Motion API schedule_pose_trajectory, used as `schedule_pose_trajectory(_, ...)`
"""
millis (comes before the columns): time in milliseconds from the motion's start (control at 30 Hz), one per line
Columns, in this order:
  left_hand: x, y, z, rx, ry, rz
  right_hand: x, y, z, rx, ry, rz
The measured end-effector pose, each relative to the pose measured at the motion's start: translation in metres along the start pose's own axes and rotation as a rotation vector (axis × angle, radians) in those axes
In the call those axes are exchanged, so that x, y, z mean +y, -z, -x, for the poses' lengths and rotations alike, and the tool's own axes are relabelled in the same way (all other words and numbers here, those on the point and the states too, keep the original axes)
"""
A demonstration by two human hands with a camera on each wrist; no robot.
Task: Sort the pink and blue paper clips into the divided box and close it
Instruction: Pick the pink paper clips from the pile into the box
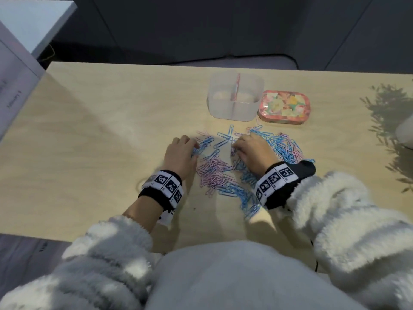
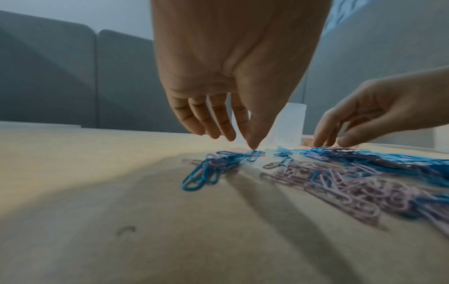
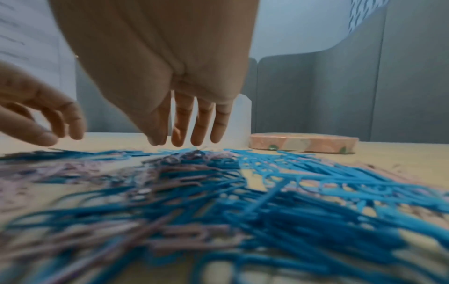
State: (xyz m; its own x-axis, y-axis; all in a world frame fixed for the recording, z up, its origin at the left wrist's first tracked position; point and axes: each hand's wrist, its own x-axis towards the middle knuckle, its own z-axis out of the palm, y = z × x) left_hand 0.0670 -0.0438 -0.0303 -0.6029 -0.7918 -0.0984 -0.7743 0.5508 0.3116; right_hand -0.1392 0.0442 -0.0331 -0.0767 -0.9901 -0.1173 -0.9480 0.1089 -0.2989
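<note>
Pink and blue paper clips lie mixed on the wooden table, with a pink cluster (image 1: 212, 173) in the middle and a blue mass (image 1: 286, 148) to the right. My left hand (image 1: 194, 147) reaches down with nearly straight fingers (image 2: 252, 142), their tips touching a small bunch of blue clips (image 2: 218, 165). My right hand (image 1: 236, 147) also points straight fingers (image 3: 181, 134) down onto the pile, by a pink clip (image 1: 233, 151). Behind the clips stands the clear divided box (image 1: 232, 110), open and apparently empty. Its floral lid (image 1: 283, 107) lies flat to its right.
A white sheet or board (image 1: 13, 86) leans over the table's left end. A white object (image 1: 405, 130) sits at the right edge under leafy shadows. Dark upholstery runs behind the far table edge. Bare wood stretches left of the clips.
</note>
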Motion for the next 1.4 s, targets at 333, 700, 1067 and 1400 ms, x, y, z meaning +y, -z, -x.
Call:
schedule_pose_trajectory(333, -0.007, -0.009, 0.018, -0.084, -0.032, 0.155, -0.058, -0.019, 0.006, -0.077, -0.081, -0.065)
schedule_pose_trajectory(700, 0.003, -0.011, 0.016, -0.118, -0.152, 0.175, -0.027, 0.017, 0.0, -0.137, -0.253, -0.623)
schedule_pose_trajectory(1067, 0.005, -0.012, 0.013, -0.226, -0.116, 0.178, -0.026, 0.091, -0.113, 0.234, -0.408, -0.634)
schedule_pose_trajectory(1400, -0.014, -0.006, 0.019, -0.138, -0.082, 0.268, -0.026, 0.067, -0.085, 0.321, -0.302, -0.774)
